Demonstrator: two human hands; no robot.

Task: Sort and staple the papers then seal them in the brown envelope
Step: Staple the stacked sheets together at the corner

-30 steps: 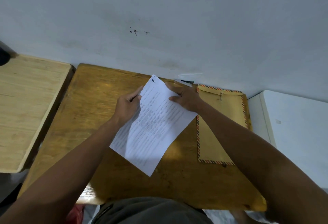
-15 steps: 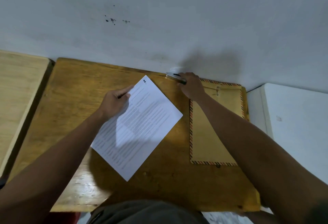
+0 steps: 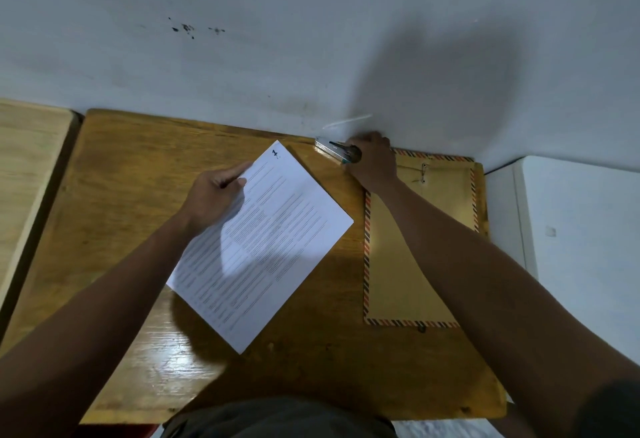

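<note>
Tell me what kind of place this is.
Probably a plain classroom or study room, though that is a guess: a small worn wooden desk pushed against a bare, marked white wall, a second, paler desk beside it, and paperwork with a stapler laid out.

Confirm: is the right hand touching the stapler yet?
Touching. The head view shows the right hand closed over the near end of the stapler at the desk's far edge, no gap visible.
</note>
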